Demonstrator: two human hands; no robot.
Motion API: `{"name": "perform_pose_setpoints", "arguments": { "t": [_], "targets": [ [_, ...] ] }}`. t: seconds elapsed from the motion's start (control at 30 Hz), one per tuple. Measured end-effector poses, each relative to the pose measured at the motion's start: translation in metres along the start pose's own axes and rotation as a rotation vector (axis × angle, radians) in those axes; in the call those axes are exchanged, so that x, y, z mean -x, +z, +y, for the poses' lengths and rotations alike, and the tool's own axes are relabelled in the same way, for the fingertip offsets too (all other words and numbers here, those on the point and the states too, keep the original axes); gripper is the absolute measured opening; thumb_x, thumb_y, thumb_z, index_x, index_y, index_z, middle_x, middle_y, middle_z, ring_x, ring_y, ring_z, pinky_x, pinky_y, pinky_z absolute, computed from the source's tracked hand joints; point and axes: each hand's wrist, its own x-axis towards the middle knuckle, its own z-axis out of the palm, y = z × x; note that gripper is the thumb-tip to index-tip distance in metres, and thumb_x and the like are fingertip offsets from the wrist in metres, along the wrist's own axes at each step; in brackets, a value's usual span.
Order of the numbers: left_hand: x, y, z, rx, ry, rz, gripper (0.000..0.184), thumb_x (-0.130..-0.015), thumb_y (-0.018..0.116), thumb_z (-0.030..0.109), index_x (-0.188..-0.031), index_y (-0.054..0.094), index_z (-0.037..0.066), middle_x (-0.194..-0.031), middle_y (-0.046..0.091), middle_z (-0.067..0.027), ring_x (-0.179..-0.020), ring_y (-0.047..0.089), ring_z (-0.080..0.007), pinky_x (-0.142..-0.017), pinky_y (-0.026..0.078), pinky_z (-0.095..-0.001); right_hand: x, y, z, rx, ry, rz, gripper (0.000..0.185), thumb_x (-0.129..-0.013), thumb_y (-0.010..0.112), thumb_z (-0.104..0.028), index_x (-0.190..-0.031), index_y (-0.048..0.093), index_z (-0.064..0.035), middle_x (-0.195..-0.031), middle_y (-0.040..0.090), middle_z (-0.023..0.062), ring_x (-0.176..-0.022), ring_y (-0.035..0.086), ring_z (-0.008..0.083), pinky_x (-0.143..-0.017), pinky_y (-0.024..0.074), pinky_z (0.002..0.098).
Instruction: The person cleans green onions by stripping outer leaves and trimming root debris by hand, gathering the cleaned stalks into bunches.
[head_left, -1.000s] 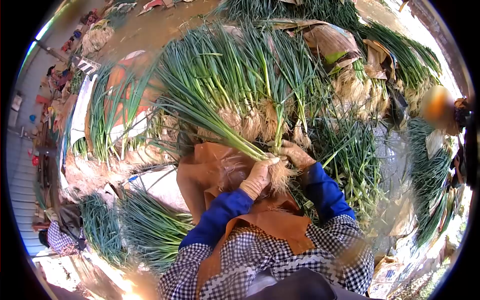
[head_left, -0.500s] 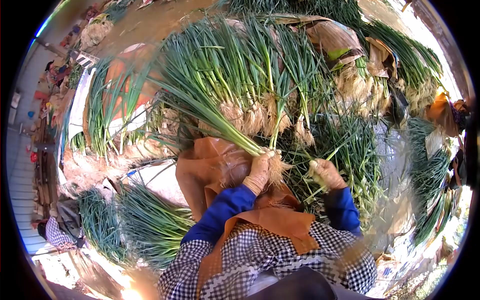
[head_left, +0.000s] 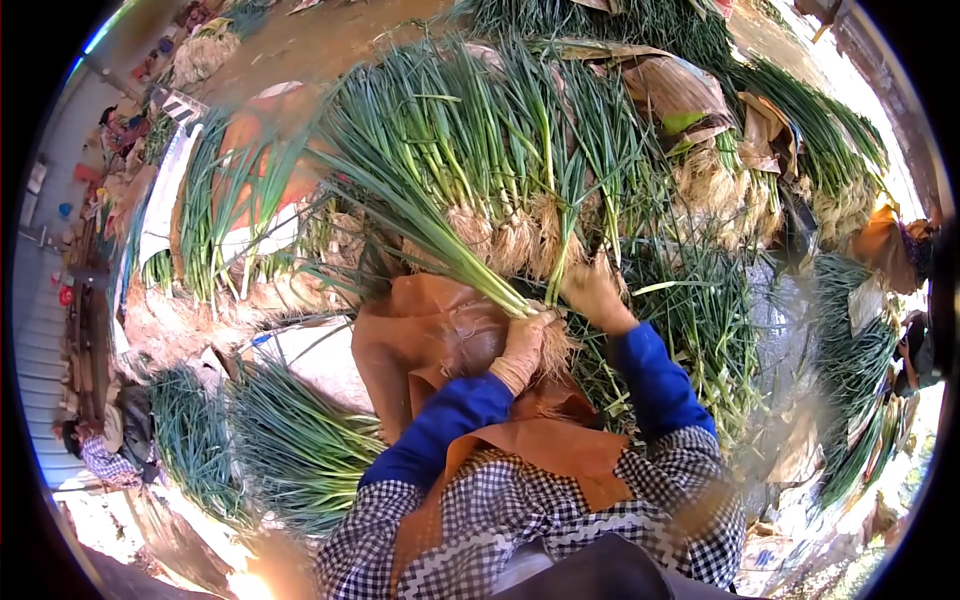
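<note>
My left hand (head_left: 526, 345) is closed around a bunch of green onions (head_left: 462, 262), just above the pale, stringy roots (head_left: 558, 348). Their leaves fan out to the upper left, while one stalk stands more upright beside them. My right hand (head_left: 597, 296) is beside that stalk, at the lower edge of a large row of green onions (head_left: 450, 150). Motion blurs its fingers, so whether they grip anything is unclear. Under my left hand lies a brown apron-like sheet (head_left: 430, 335) over my lap.
Loose green leaves and trimmings (head_left: 700, 330) lie to the right. Another heap of green onions (head_left: 300, 440) is at the lower left, and more bundles (head_left: 225, 215) stand at the left. A person (head_left: 110, 450) is at the far left edge. Wet ground (head_left: 785, 310) shows at the right.
My right hand has moved up and left, from over the leafy trimmings to beside the upright stalk. My left hand keeps its hold on the bunch, nearly in place.
</note>
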Motion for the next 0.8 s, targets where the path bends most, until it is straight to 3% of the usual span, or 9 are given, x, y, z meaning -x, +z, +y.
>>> {"name": "perform_pose_setpoints", "arguments": {
  "t": [0.1,0.13,0.2,0.27,0.33,0.4,0.67,0.73,0.8],
  "targets": [
    [-0.008,-0.014,-0.009,0.038,0.053,-0.091,0.015,-0.078,0.054,-0.007,-0.088,0.052,0.003,-0.088,0.058,-0.0097,-0.080,0.058,-0.0194,-0.070,0.052,-0.0299,0.073,-0.025,-0.013,0.034,0.006,-0.485,0.015,-0.082,0.061,-0.019,-0.078,0.059,-0.0045,-0.072,0.059,0.0028,-0.070,0.052,0.0088,-0.064,0.0452,0.0257],
    [-0.006,-0.013,-0.008,0.038,0.049,-0.089,0.015,-0.078,0.054,-0.007,-0.088,0.052,0.003,-0.088,0.058,-0.0097,-0.080,0.058,-0.0194,-0.070,0.052,-0.0299,0.084,-0.042,-0.001,-0.188,-0.030,-0.648,0.012,-0.081,0.061,-0.015,-0.078,0.060,-0.0042,-0.070,0.058,0.0014,-0.068,0.053,0.0081,-0.062,0.0458,0.0265],
    [-0.004,-0.005,-0.004,-0.101,0.089,-0.045,0.017,-0.077,0.054,-0.008,-0.091,0.052,0.001,-0.088,0.058,-0.0109,-0.079,0.058,-0.0192,-0.070,0.051,-0.0293,0.085,-0.061,0.024,-0.023,0.091,-0.446,0.025,-0.082,0.062,-0.030,-0.079,0.061,-0.0046,-0.070,0.061,0.0063,-0.067,0.059,0.0126,-0.061,0.0466,0.0281],
    [0.004,0.002,-0.002,-0.109,0.123,-0.091,0.020,-0.076,0.054,-0.009,-0.094,0.053,0.000,-0.088,0.058,-0.0103,-0.078,0.058,-0.0180,-0.068,0.051,-0.0291,0.045,-0.050,0.080,0.756,0.099,0.060,0.044,-0.079,0.057,-0.049,-0.083,0.063,-0.0054,-0.075,0.063,0.0147,-0.072,0.063,0.0239,-0.065,0.0485,0.0329],
    [0.003,0.001,0.000,-0.288,0.125,-0.131,0.023,-0.075,0.056,-0.009,-0.096,0.053,0.000,-0.088,0.058,-0.0085,-0.079,0.058,-0.0157,-0.069,0.051,-0.0280,0.001,-0.041,0.048,0.234,0.146,0.172,0.056,-0.077,0.051,-0.059,-0.086,0.065,-0.0062,-0.079,0.063,0.0198,-0.078,0.062,0.0318,-0.070,0.0482,0.0384],
    [0.010,0.006,0.001,-0.305,0.129,-0.100,0.024,-0.074,0.058,-0.008,-0.096,0.053,0.002,-0.085,0.056,-0.0044,-0.077,0.055,-0.0125,-0.069,0.049,-0.0251,-0.042,-0.021,0.027,0.384,0.026,0.307,0.054,-0.077,0.053,-0.057,-0.088,0.065,-0.0062,-0.080,0.063,0.0192,-0.081,0.061,0.0334,-0.074,0.0468,0.0412],
    [0.008,0.001,-0.003,-0.275,0.121,-0.076,0.024,-0.068,0.057,-0.008,-0.087,0.053,0.007,-0.079,0.049,-0.0013,-0.070,0.050,-0.0126,-0.065,0.045,-0.0246,-0.055,0.005,0.014,0.618,0.117,0.369,0.042,-0.086,0.044,-0.043,-0.082,0.064,-0.0064,-0.081,0.063,0.0186,-0.079,0.061,0.0346,-0.068,0.0474,0.0451],
    [0.001,-0.004,-0.009,-0.229,0.132,-0.047,0.024,-0.069,0.057,-0.008,-0.088,0.052,0.006,-0.079,0.050,-0.0022,-0.070,0.050,-0.0131,-0.065,0.045,-0.0262,-0.028,0.012,0.014,0.569,-0.010,0.454,0.039,-0.086,0.048,-0.040,-0.075,0.061,-0.0051,-0.068,0.062,0.0128,-0.064,0.061,0.0299,-0.060,0.0484,0.0407],
    [-0.002,-0.006,-0.008,-0.105,0.104,-0.075,0.023,-0.071,0.057,-0.008,-0.088,0.051,0.006,-0.078,0.051,-0.0020,-0.066,0.051,-0.0117,-0.060,0.045,-0.0242,0.028,0.010,0.004,-0.069,-0.148,0.079,0.036,-0.087,0.052,-0.035,-0.069,0.057,-0.0040,-0.055,0.054,0.0042,-0.051,0.055,0.0184,-0.052,0.0459,0.0315]
  ]
}}
